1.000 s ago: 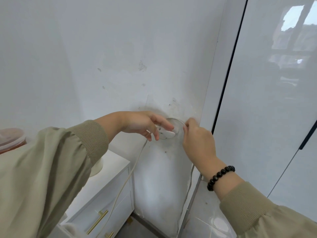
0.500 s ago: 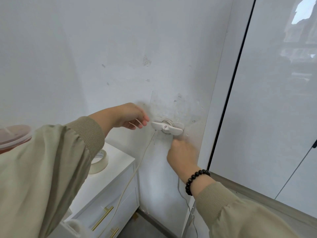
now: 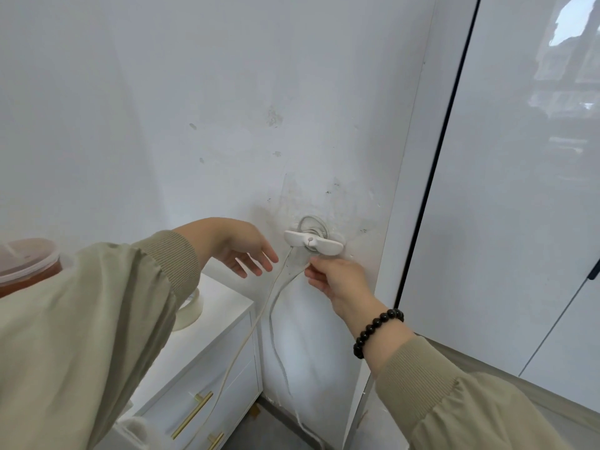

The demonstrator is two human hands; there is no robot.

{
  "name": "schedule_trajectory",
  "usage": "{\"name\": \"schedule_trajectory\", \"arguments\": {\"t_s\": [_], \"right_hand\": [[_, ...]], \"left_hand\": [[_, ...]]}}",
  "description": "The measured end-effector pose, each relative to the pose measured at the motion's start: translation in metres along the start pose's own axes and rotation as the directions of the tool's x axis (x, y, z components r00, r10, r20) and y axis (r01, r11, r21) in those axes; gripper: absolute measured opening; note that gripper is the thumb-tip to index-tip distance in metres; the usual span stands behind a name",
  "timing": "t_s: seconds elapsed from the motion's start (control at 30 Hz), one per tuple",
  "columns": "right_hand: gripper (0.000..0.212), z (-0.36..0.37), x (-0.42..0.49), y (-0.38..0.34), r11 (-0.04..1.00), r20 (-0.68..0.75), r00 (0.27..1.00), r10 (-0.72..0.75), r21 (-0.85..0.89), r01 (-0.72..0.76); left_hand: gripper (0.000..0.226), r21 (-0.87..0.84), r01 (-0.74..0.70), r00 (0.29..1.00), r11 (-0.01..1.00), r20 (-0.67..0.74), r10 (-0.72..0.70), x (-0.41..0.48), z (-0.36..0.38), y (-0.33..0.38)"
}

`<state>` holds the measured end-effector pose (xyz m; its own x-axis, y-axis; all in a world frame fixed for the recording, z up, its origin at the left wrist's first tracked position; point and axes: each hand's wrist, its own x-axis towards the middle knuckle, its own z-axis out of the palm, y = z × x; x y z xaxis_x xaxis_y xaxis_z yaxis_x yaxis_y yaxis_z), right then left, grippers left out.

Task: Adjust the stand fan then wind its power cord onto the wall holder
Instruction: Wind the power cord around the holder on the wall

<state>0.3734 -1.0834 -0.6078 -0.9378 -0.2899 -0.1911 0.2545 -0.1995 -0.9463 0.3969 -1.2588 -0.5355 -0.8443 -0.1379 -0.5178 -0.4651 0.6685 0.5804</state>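
A white wing-shaped cord holder (image 3: 313, 242) is stuck on the scuffed white wall, with a loop of the white power cord (image 3: 274, 306) wound behind it. Two strands of cord hang down from it toward the floor. My right hand (image 3: 337, 280), just below the holder, pinches the cord between thumb and fingers. My left hand (image 3: 242, 246) hovers left of the holder with its fingers spread, holding nothing. The stand fan is out of view.
A white drawer cabinet (image 3: 207, 362) with gold handles stands at lower left against the wall, with a roll of tape (image 3: 190, 308) on top. An orange-filled plastic tub (image 3: 27, 264) shows at the far left. Glossy white wardrobe doors (image 3: 519, 190) fill the right.
My left hand let go of the cord and opened its fingers. My right hand came up under the holder, pinching the cord, and a fresh loop now lies over the holder's top.
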Motion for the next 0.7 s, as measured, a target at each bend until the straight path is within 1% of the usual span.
{"name": "schedule_trajectory", "arguments": {"t_s": [0.03,0.07,0.13,0.17,0.2,0.27,0.33,0.4,0.43,0.47,0.5,0.53,0.57,0.6,0.63,0.67,0.7], "right_hand": [[0.015,0.0,-0.001,-0.003,1.0,0.011,1.0,0.002,0.03,-0.002],[0.016,-0.001,-0.002,-0.005,1.0,0.01,1.0,-0.007,-0.005,0.007],[0.019,-0.003,-0.003,-0.007,0.986,-0.013,0.999,-0.046,-0.163,0.043],[0.02,-0.003,-0.002,-0.008,0.978,-0.016,0.998,-0.06,-0.201,0.056],[0.02,-0.002,-0.001,-0.007,0.978,-0.014,0.998,-0.06,-0.2,0.056],[0.018,-0.001,0.0,-0.007,0.991,-0.011,0.999,-0.032,-0.129,0.03],[0.017,0.001,-0.001,-0.008,0.999,0.001,1.0,-0.009,-0.043,0.009],[0.018,0.0,-0.003,-0.01,0.999,0.0,1.0,-0.024,-0.04,0.024],[0.02,-0.002,-0.003,-0.012,0.995,-0.004,0.999,-0.035,-0.089,0.035],[0.021,-0.006,-0.004,-0.016,0.983,-0.007,0.999,-0.035,-0.18,0.033],[0.021,-0.01,-0.006,-0.021,0.945,0.003,1.0,-0.026,-0.325,0.026],[0.02,-0.014,-0.009,-0.028,0.839,0.018,0.999,-0.039,-0.542,0.042],[0.02,-0.017,-0.012,-0.036,0.63,0.045,0.994,-0.095,-0.77,0.095],[0.023,-0.02,-0.015,-0.044,0.354,0.09,0.976,-0.197,-0.922,0.156],[0.028,-0.021,-0.019,-0.05,0.094,0.153,0.936,-0.316,-0.977,0.192],[0.033,-0.02,-0.025,-0.056,-0.067,0.218,0.885,-0.412,-0.976,0.209],[0.036,-0.018,-0.03,-0.06,-0.149,0.27,0.838,-0.474,-0.963,0.226]], "left_hand": [[0.037,0.006,-0.004,1.0,1.0,0.02,0.004,0.001,0.002,0.0],[0.037,0.008,-0.01,0.999,1.0,0.045,0.01,0.002,0.005,0.0],[0.039,0.011,-0.02,0.994,1.0,0.108,0.018,0.003,0.012,0.0],[0.04,0.018,-0.021,0.99,1.0,0.141,0.018,0.004,0.016,0.001],[0.039,0.029,-0.021,0.986,0.999,0.167,0.016,0.004,0.019,0.001],[0.036,0.053,-0.018,0.984,0.998,0.177,0.009,0.006,0.024,0.001],[0.027,0.074,-0.019,0.99,0.997,0.143,0.008,0.008,0.026,0.0],[0.017,0.079,-0.031,0.995,0.996,0.096,0.023,0.009,0.027,-0.001],[0.016,0.075,-0.038,0.997,0.996,0.067,0.033,0.011,0.027,-0.001],[0.016,0.065,-0.046,0.999,0.997,0.023,0.044,0.013,0.028,-0.001],[0.018,0.043,-0.058,0.997,0.997,-0.039,0.059,0.014,0.029,0.0],[0.02,0.014,-0.072,0.991,0.997,-0.115,0.073,0.016,0.029,0.001],[0.022,-0.015,-0.088,0.976,0.996,-0.199,0.084,0.017,0.028,0.003],[0.023,-0.036,-0.105,0.956,0.994,-0.28,0.09,0.019,0.026,0.004],[0.023,-0.057,-0.123,0.932,0.991,-0.351,0.096,0.02,0.023,0.007],[0.022,-0.075,-0.143,0.907,0.987,-0.408,0.1,0.019,0.02,0.009],[0.02,-0.085,-0.164,0.885,0.983,-0.453,0.109,0.019,0.017,0.012]]}}
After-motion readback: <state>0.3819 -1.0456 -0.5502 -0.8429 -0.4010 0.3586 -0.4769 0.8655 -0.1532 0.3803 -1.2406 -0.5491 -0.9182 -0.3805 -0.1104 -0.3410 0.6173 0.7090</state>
